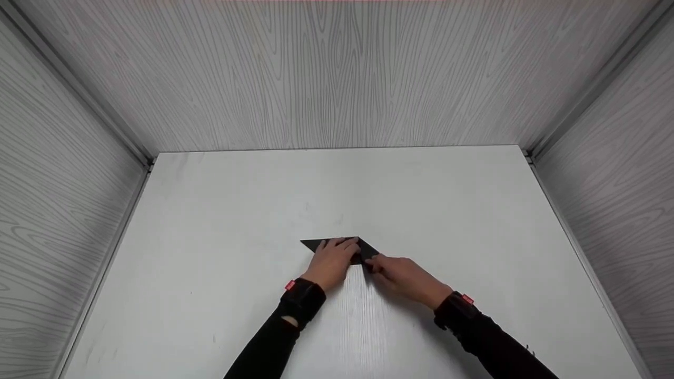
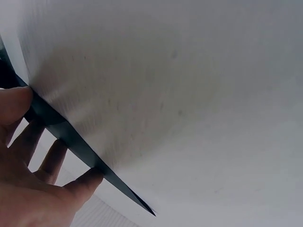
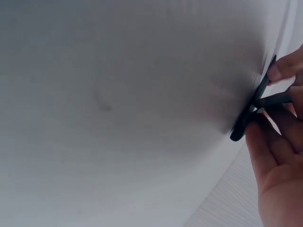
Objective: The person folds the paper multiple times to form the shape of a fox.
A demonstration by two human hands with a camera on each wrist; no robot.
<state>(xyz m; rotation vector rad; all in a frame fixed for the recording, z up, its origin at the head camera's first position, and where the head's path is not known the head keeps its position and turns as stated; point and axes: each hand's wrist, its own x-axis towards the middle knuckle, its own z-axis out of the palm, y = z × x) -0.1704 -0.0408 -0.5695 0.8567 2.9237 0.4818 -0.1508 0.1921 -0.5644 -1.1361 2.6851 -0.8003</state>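
Note:
A folded piece of black paper [image 1: 368, 249] lies on the white table, with a pointed corner at its left and a raised flap at its right. My left hand [image 1: 330, 266] rests on the paper, its fingertips spread along the far edge. In the left wrist view the fingers press along the dark strip of paper [image 2: 81, 145], which narrows to a sharp tip. At the right side, my right hand [image 1: 408, 277] pinches the flap between thumb and fingers. The right wrist view shows that flap [image 3: 274, 99] standing out from the flatter paper underneath. Both hands hide much of the sheet.
The white tabletop [image 1: 221, 210] has faint smudges. Grey wood-grain panels enclose it: a back panel [image 1: 337, 79], a left panel [image 1: 47, 184] and a right panel [image 1: 621, 158]. Black bands [image 1: 303, 301] with red tags sit on both wrists.

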